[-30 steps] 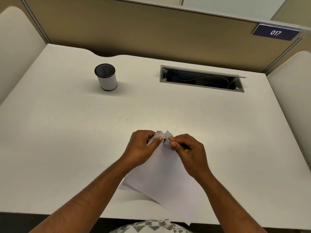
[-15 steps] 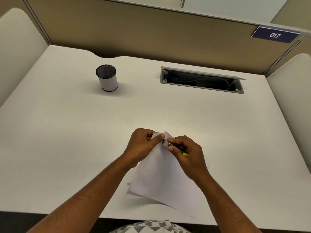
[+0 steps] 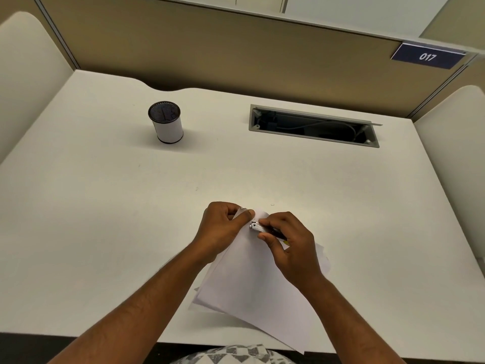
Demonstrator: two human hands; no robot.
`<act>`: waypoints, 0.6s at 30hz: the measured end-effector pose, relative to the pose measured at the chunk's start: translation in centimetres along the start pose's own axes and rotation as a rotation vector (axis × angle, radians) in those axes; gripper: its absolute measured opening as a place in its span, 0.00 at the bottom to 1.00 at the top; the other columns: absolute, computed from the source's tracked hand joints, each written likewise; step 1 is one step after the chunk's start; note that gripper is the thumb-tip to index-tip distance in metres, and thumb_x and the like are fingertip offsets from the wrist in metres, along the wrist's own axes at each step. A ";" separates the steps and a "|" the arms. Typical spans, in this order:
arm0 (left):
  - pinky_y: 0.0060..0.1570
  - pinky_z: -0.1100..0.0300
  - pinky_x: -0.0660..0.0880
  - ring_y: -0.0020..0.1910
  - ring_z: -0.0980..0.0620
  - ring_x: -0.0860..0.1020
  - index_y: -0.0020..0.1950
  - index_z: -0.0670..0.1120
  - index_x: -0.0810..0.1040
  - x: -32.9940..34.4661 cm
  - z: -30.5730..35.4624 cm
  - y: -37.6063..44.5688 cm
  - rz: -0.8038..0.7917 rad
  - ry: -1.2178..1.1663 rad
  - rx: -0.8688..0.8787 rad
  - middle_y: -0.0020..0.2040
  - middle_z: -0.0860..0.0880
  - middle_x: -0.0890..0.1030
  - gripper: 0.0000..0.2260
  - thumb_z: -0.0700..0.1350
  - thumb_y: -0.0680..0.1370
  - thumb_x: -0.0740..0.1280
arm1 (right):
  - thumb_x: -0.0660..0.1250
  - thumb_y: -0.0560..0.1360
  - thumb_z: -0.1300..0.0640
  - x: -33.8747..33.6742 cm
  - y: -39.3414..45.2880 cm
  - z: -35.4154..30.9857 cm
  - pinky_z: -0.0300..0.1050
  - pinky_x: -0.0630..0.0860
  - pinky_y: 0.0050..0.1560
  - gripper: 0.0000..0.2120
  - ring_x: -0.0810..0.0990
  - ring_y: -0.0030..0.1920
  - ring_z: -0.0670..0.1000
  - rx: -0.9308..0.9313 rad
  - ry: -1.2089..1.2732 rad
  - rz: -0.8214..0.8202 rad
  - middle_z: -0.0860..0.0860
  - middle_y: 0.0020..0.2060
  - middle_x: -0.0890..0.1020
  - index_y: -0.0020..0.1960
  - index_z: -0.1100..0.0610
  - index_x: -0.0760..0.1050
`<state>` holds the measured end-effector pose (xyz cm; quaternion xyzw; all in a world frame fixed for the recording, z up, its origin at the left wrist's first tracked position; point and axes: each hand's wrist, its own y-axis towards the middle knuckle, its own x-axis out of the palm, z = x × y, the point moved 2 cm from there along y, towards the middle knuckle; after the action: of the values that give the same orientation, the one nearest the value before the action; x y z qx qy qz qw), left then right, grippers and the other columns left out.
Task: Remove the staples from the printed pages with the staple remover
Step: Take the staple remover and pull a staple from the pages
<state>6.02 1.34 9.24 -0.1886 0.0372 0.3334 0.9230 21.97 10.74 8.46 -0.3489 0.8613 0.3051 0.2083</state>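
A stack of white printed pages (image 3: 252, 285) lies near the front edge of the desk, its far corner lifted. My left hand (image 3: 223, 229) pinches that corner between thumb and fingers. My right hand (image 3: 288, 245) holds the staple remover (image 3: 258, 227), a small tool with a metal tip and a dark body with a yellow spot. Its metal tip sits on the corner of the pages right beside my left thumb. A tiny loose staple (image 3: 272, 204) lies on the desk just beyond the pages.
A white cylindrical pen holder (image 3: 168, 127) with a dark mesh top stands at the back left. A grey cable slot (image 3: 315, 126) is cut into the white desk (image 3: 105, 206) at the back right. Beige partition walls surround the desk.
The pages have shifted slightly and their corner sits flatter. Both hands stay at the corner, with the remover's tip pressed closer to my left thumb.
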 end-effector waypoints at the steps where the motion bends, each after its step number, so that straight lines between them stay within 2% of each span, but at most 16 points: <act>1: 0.36 0.59 0.76 0.32 0.54 0.81 0.37 0.44 0.85 0.0 -0.1 0.0 -0.006 -0.009 -0.001 0.35 0.47 0.85 0.12 0.50 0.77 0.73 | 0.70 0.79 0.52 0.0 0.1 0.1 0.44 0.82 0.51 0.12 0.82 0.52 0.48 -0.022 -0.031 -0.001 0.50 0.50 0.83 0.57 0.59 0.83; 6: 0.32 0.62 0.73 0.28 0.57 0.77 0.31 0.48 0.83 -0.3 -0.3 0.4 0.025 -0.035 -0.012 0.29 0.53 0.82 0.15 0.50 0.78 0.72 | 0.71 0.79 0.52 0.2 -0.4 0.4 0.46 0.81 0.51 0.12 0.83 0.52 0.51 -0.174 -0.165 -0.047 0.52 0.51 0.85 0.57 0.59 0.84; 8: 0.32 0.60 0.71 0.28 0.55 0.75 0.32 0.44 0.81 -0.6 0.0 0.8 0.036 -0.031 -0.002 0.28 0.49 0.79 0.16 0.50 0.77 0.72 | 0.72 0.78 0.54 0.6 -1.0 0.5 0.45 0.82 0.51 0.11 0.83 0.52 0.51 -0.193 -0.169 -0.048 0.52 0.51 0.85 0.56 0.59 0.84; 10: 0.33 0.57 0.71 0.30 0.52 0.74 0.36 0.40 0.82 -0.9 0.3 1.1 0.010 0.007 0.026 0.31 0.44 0.81 0.17 0.52 0.77 0.72 | 0.73 0.77 0.57 0.2 -0.5 0.8 0.43 0.82 0.50 0.08 0.83 0.52 0.47 -0.050 -0.018 0.013 0.50 0.50 0.85 0.55 0.58 0.84; 13: 0.36 0.54 0.72 0.32 0.51 0.77 0.39 0.41 0.84 -0.9 0.3 1.2 -0.062 0.022 0.038 0.38 0.39 0.84 0.17 0.55 0.76 0.73 | 0.74 0.77 0.58 -0.4 0.6 1.2 0.39 0.82 0.52 0.07 0.84 0.53 0.45 0.222 0.176 0.058 0.45 0.49 0.85 0.55 0.54 0.84; 15: 0.38 0.51 0.76 0.35 0.47 0.81 0.41 0.42 0.85 -0.9 0.2 1.1 -0.101 -0.023 0.027 0.40 0.39 0.85 0.16 0.55 0.76 0.73 | 0.74 0.77 0.59 -0.2 0.8 1.3 0.40 0.82 0.54 0.08 0.85 0.54 0.46 0.390 0.307 0.044 0.43 0.50 0.87 0.55 0.49 0.84; 18: 0.47 0.47 0.82 0.44 0.44 0.87 0.46 0.44 0.87 -0.8 0.0 0.9 -0.161 -0.098 0.025 0.43 0.45 0.88 0.11 0.52 0.77 0.74 | 0.73 0.78 0.59 0.0 0.6 1.4 0.46 0.83 0.56 0.08 0.86 0.53 0.50 0.521 0.420 0.055 0.46 0.50 0.87 0.55 0.50 0.84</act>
<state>4.83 1.49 9.07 -0.1630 -0.0189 0.2666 0.9497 21.68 12.00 7.69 -0.3156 0.9436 0.0017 0.1003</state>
